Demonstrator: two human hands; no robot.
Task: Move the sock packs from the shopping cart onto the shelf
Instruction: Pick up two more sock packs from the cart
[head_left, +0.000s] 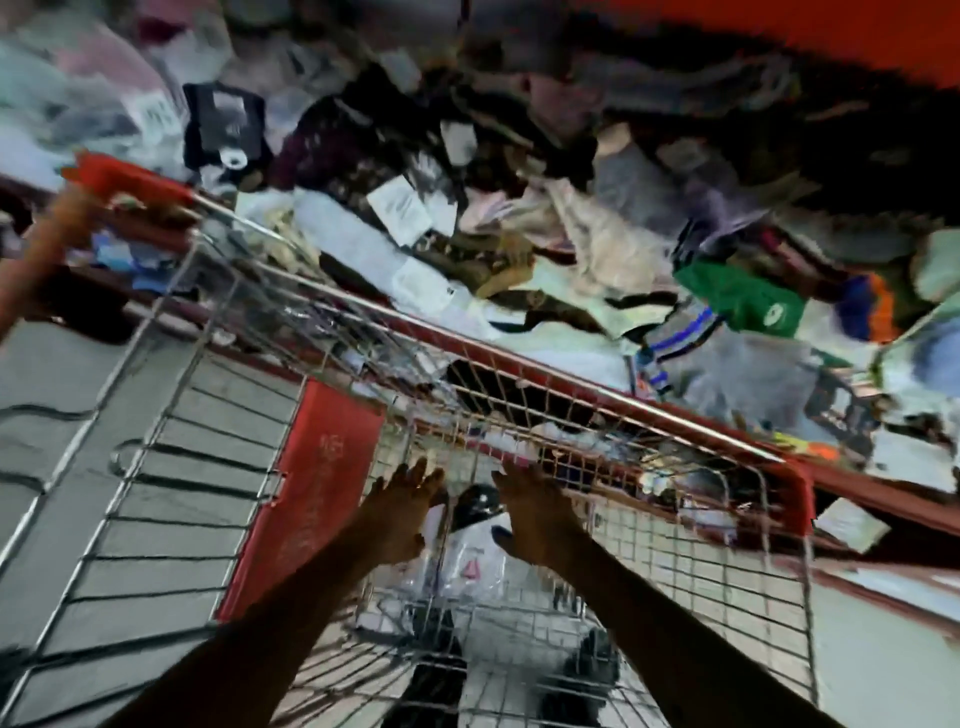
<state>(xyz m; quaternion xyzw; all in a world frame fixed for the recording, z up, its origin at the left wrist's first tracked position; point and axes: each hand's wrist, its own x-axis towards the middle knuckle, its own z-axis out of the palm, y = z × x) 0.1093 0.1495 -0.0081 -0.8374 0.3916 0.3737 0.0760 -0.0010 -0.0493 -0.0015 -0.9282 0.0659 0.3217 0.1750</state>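
Observation:
Both my arms reach down into the wire shopping cart (613, 400). My left hand (402, 512) and my right hand (535, 514) hover side by side with fingers spread, holding nothing. Between and just below them lies a clear plastic sock pack (470, 561) with a black top, on the cart's bottom. More plastic packs (524, 441) lie against the cart's far wall. Beyond the cart, the shelf (519, 249) is heaped with loose clothing and packs. The picture is blurred by motion.
A red panel (311, 499) stands at the cart's left side, and a red corner cap (797, 493) marks its right end. Another person's arm (36, 260) enters at the far left near the cart's red handle (130, 179). Grey floor lies on the left.

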